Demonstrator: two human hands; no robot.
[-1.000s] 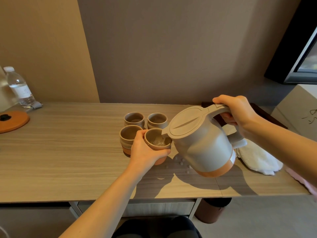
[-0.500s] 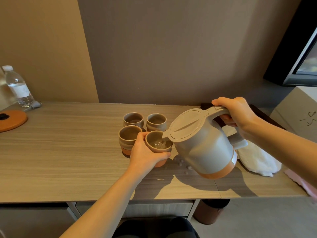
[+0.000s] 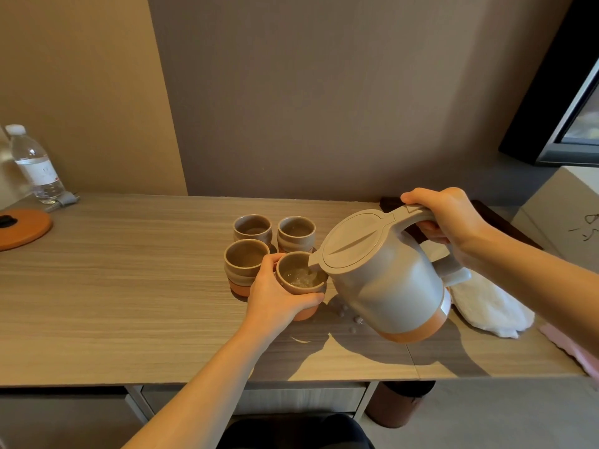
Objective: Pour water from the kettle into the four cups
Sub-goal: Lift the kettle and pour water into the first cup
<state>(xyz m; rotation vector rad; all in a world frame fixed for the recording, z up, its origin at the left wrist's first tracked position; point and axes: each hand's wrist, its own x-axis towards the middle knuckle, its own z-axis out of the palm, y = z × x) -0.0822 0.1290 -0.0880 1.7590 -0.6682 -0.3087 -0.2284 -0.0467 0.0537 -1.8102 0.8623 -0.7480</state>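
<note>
A grey kettle (image 3: 382, 277) with an orange base band hangs tilted to the left above the desk, and my right hand (image 3: 444, 218) grips its handle. Its spout sits over the front right cup (image 3: 299, 277), which has rippling water in it. My left hand (image 3: 278, 294) holds that cup from the left, thumb at the rim and fingers around its side. Three more grey cups with orange bases stand close by: front left cup (image 3: 244, 260), back left cup (image 3: 252, 227), back right cup (image 3: 295, 231).
The cups stand on a wooden desk (image 3: 129, 286). Water drops (image 3: 348, 314) lie under the kettle. A white cloth (image 3: 486, 306) lies at the right. At the far left are an orange kettle base (image 3: 24, 226) and a water bottle (image 3: 34, 163). A bin (image 3: 400, 403) stands below.
The kettle has tipped a little further over the front right cup, and more water shows in that cup. Both hands keep their grips.
</note>
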